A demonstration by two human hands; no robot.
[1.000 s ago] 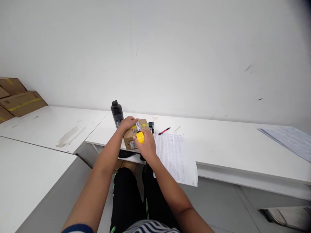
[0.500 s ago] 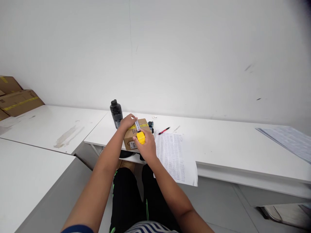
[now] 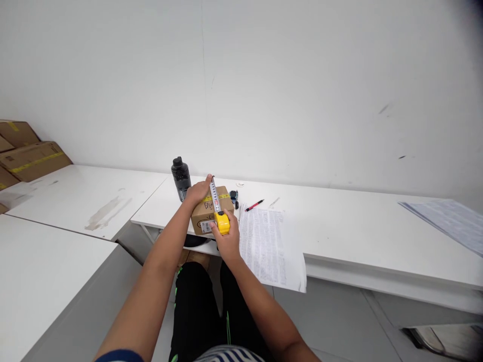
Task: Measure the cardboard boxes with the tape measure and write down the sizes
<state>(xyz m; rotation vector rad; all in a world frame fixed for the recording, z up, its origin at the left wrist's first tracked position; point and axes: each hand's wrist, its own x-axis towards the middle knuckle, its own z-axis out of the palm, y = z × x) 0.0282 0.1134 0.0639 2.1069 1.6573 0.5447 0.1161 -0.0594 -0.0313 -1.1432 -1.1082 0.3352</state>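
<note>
A yellow tape measure [image 3: 222, 222] sits in my right hand [image 3: 228, 241], whose fingers are wrapped round its case. Its white blade [image 3: 215, 195] is pulled out and runs away from me over the top of a small cardboard box [image 3: 201, 217]. My left hand [image 3: 198, 192] is at the far end of the blade, thumb and fingers pinched beside the metal hook. The box rests at the table's front edge and bears yellow tape, dark handwriting and a white label. My hands hide part of its top and sides.
A dark water bottle [image 3: 181, 178] stands left of the box. To the right lie small dark-blue items [image 3: 234, 197], a red pen [image 3: 254, 205] and printed sheets [image 3: 264, 246] overhanging the table edge. More papers [image 3: 447, 218] lie far right; larger cartons [image 3: 35, 160] are far left.
My right hand has drawn the tape case towards me, to the box's near edge, and more blade shows. My left hand has shifted slightly, staying at the blade's far end.
</note>
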